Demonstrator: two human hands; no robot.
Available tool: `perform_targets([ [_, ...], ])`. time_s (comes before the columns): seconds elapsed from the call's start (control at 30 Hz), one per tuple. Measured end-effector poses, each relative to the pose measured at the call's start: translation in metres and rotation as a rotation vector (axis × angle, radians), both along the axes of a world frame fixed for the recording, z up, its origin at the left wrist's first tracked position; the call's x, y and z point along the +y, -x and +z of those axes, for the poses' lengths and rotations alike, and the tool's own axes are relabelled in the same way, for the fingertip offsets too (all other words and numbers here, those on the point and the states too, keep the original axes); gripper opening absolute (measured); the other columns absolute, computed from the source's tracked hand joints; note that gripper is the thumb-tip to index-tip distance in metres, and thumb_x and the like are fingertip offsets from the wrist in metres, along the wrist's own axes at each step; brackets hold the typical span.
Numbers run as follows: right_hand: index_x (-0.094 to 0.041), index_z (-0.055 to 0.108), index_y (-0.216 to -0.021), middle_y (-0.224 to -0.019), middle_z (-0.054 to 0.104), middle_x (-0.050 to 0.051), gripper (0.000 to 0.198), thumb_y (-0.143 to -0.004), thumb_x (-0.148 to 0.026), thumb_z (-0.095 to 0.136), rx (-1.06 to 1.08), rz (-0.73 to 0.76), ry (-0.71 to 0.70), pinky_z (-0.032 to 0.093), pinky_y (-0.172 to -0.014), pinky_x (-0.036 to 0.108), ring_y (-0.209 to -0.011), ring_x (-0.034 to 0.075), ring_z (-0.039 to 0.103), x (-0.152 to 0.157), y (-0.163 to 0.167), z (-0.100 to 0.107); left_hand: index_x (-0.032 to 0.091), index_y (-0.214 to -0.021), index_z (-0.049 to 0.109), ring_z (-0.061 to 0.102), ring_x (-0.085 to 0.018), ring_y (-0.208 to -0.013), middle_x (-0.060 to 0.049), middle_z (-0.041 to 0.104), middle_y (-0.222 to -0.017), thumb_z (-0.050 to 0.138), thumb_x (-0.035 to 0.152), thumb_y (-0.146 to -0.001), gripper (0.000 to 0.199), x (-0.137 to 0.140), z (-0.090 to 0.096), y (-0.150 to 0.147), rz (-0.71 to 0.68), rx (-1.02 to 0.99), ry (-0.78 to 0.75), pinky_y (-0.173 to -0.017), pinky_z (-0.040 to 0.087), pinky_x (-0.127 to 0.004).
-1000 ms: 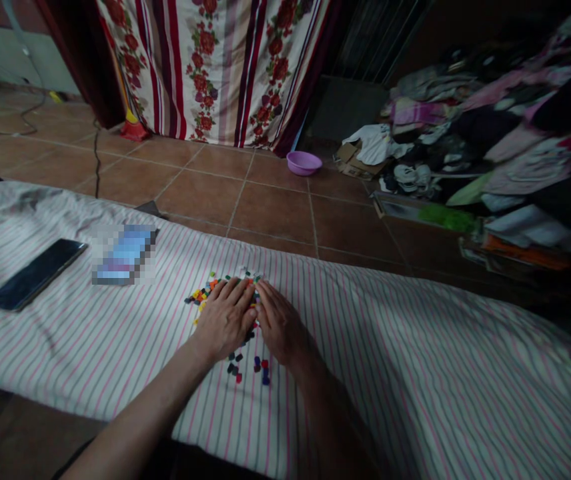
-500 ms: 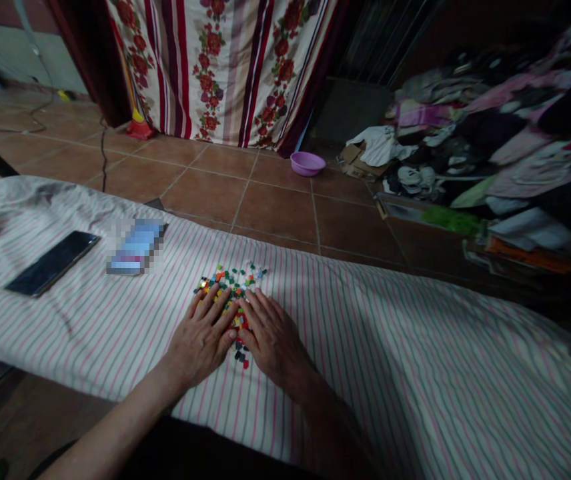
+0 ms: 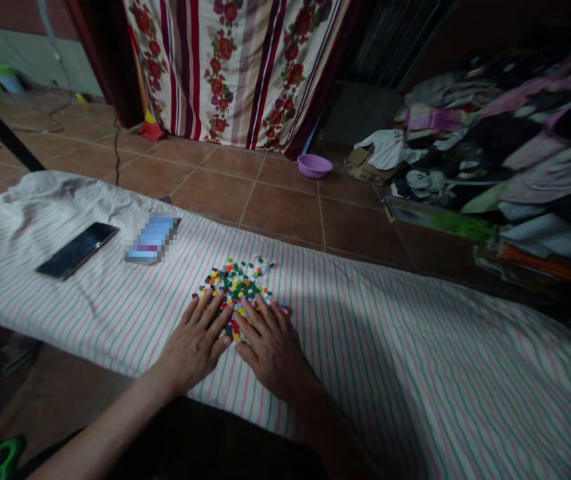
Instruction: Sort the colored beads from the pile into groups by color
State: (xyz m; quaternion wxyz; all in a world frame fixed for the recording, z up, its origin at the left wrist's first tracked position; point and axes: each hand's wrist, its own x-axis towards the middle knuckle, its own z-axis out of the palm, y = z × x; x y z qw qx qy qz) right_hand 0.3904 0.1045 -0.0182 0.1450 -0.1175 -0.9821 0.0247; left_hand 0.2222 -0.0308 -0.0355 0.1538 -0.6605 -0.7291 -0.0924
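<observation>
We are resting our left hand (image 3: 193,343) and right hand (image 3: 271,347) flat, fingers spread, on a striped sheet (image 3: 415,360), fingertips touching the pile of small coloured pieces (image 3: 235,283). A dark phone (image 3: 77,250) is lying to the left, and a purple bowl (image 3: 314,165) is sitting on the tiled floor (image 3: 285,213) by a floral curtain (image 3: 245,67).

A striped sheet (image 3: 415,373) covered the bed; left of its bead pile (image 3: 238,283) lay a dark phone (image 3: 77,250).
</observation>
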Motion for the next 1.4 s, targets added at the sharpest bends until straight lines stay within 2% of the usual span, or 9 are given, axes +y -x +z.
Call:
perform_targets([
  [0.23, -0.029, 0.051, -0.142, -0.153, 0.043, 0.002, 0.043, -0.1, -0.04, 0.046, 0.048, -0.076, -0.008, 0.03, -0.112, 0.046, -0.145, 0.028, 0.029, 0.014, 0.007, -0.008, 0.025, -0.148, 0.041, 0.027, -0.028, -0.148, -0.007, 0.039, -0.156, 0.038, 0.046, -0.097, 0.056, 0.022, -0.003, -0.001, 0.078, -0.012, -0.008, -0.117, 0.028, -0.049],
  [0.47, -0.025, 0.053, -0.141, -0.15, 0.047, 0.008, 0.042, -0.1, -0.032, 0.045, 0.065, -0.105, 0.033, 0.036, -0.112, 0.045, -0.142, 0.027, 0.036, 0.025, 0.012, -0.004, 0.029, -0.146, 0.043, 0.034, -0.027, -0.145, -0.006, 0.042, -0.154, 0.035, 0.044, -0.098, 0.052, 0.041, 0.009, -0.005, 0.127, -0.063, 0.02, -0.118, 0.027, -0.053],
  [0.6, -0.022, 0.055, -0.14, -0.149, 0.048, 0.009, 0.042, -0.101, -0.031, 0.042, 0.082, -0.153, 0.052, 0.038, -0.111, 0.045, -0.142, 0.027, 0.037, 0.031, 0.016, -0.006, 0.026, -0.147, 0.043, 0.031, -0.029, -0.146, -0.008, 0.039, -0.155, 0.034, 0.047, -0.097, 0.055, 0.055, 0.013, -0.004, 0.134, -0.09, 0.04, -0.116, 0.03, -0.052],
  [0.8, -0.014, 0.053, -0.141, -0.148, 0.049, 0.012, 0.045, -0.103, -0.035, 0.038, 0.123, -0.199, 0.059, 0.039, -0.112, 0.044, -0.141, 0.027, 0.038, 0.038, 0.021, -0.01, 0.025, -0.148, 0.042, 0.03, -0.027, -0.147, -0.008, 0.041, -0.155, 0.034, 0.044, -0.097, 0.054, 0.073, 0.012, -0.006, 0.135, -0.107, 0.074, -0.118, 0.029, -0.051],
  [0.97, -0.013, 0.05, -0.142, -0.15, 0.046, 0.012, 0.048, -0.103, -0.038, 0.038, 0.126, -0.23, 0.047, 0.038, -0.113, 0.044, -0.141, 0.026, 0.04, 0.044, 0.019, -0.009, 0.026, -0.148, 0.042, 0.032, -0.027, -0.146, -0.007, 0.04, -0.155, 0.034, 0.046, -0.097, 0.055, 0.085, 0.011, -0.008, 0.164, -0.107, 0.083, -0.118, 0.028, -0.05],
  [1.4, -0.008, 0.051, -0.14, -0.148, 0.047, 0.018, 0.05, -0.104, -0.036, 0.031, 0.186, -0.33, 0.054, 0.037, -0.114, 0.047, -0.141, 0.028, 0.039, 0.07, 0.02, -0.02, 0.029, -0.146, 0.043, 0.032, -0.029, -0.146, -0.007, 0.041, -0.154, 0.034, 0.045, -0.097, 0.053, 0.122, 0.023, -0.014, 0.151, -0.19, 0.111, -0.118, 0.028, -0.054],
])
